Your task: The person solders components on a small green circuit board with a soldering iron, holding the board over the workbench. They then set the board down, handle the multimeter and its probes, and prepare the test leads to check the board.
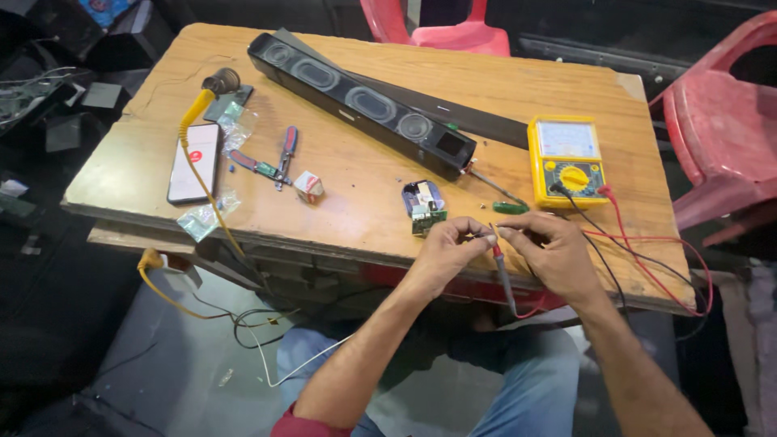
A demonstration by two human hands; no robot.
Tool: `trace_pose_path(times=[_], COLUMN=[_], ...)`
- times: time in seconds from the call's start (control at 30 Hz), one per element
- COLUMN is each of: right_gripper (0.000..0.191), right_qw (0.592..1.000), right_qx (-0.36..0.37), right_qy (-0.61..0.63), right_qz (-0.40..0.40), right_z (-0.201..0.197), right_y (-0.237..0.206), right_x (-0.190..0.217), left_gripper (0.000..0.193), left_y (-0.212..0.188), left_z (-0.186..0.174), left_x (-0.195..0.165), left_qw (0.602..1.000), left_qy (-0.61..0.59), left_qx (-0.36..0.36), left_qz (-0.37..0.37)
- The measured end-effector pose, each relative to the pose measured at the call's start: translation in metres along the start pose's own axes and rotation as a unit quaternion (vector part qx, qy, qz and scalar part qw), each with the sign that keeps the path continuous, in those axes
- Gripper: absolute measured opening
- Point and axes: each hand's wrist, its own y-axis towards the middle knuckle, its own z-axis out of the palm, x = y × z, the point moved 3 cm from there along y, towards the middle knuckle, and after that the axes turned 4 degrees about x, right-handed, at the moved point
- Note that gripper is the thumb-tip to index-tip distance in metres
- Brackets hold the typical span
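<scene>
My left hand [449, 247] and my right hand [554, 252] meet at the table's near edge, fingertips almost touching. A red test probe [502, 271] stands between them, its metal tip pointing up; my right hand's fingers pinch it near the top. My left hand's thumb and finger are pinched on something small at the probe's tip, too small to make out. Red and black leads [615, 231] run from under my right hand to a yellow analogue multimeter [566, 162]. Just beyond my left hand lies a small green circuit board [426, 217] beside a blue oval part [421, 194].
On the wooden table [364, 218] a long black speaker bar [364, 105] lies diagonally, with a green-handled screwdriver [508, 205] near its end. Left side: a phone [194, 162], cutters [283, 158], a small box [309, 186], a soldering iron [220, 81] on a yellow cable. Red plastic chairs [720, 121] stand behind.
</scene>
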Motion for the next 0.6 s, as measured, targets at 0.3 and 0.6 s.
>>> trace_pose_path(times=[0.3,0.6], right_gripper=[0.013,0.012], right_qw=[0.999,0.998], right_qx=[0.021,0.007], right_qy=[0.039,0.052], right_qz=[-0.007,0.023], right_z=[0.006,0.01], right_y=[0.003,0.003], right_x=[-0.005,-0.002], left_gripper=[0.01,0.009], left_y=[-0.003,-0.006], left_z=[0.003,0.003], left_x=[-0.009,-0.009], left_qw=[1.0,1.0], left_qy=[0.005,0.01], left_qx=[0.012,0.012], left_qz=[-0.008,-0.018])
